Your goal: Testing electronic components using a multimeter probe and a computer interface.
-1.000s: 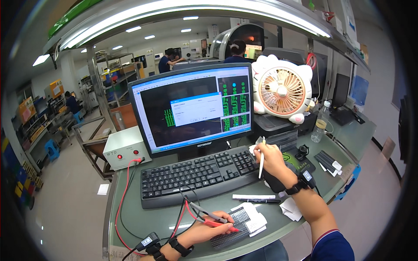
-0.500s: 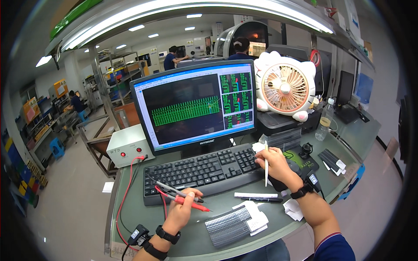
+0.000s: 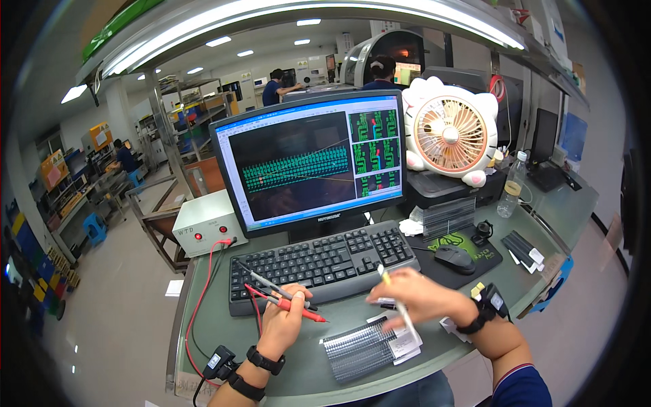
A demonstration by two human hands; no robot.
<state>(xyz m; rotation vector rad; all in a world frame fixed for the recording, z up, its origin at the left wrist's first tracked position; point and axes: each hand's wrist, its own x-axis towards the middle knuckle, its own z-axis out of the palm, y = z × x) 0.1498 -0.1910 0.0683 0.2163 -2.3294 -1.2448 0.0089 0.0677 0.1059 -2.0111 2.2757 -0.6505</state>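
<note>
My left hand is closed around two test probes, a red probe and a grey probe, whose tips point in opposite directions past my fingers. Motion smears my right hand, but its fingers are pinched on a slim white pen-like stick. This hand hovers over the near desk, above the papered end of a stack of dark, finely ribbed strips. A white paper slip lies on that stack. Behind both hands stands the black keyboard.
Beyond the keyboard a monitor shows rows of green traces. A white box with red sockets feeds the red lead. A mouse, a cat-shaped fan, a bottle and more dark strips stand at right.
My right hand has come from the keyboard's right end toward me, over the ribbed stack, still with the white stick. The mouse is now uncovered. The traces on the monitor look different.
</note>
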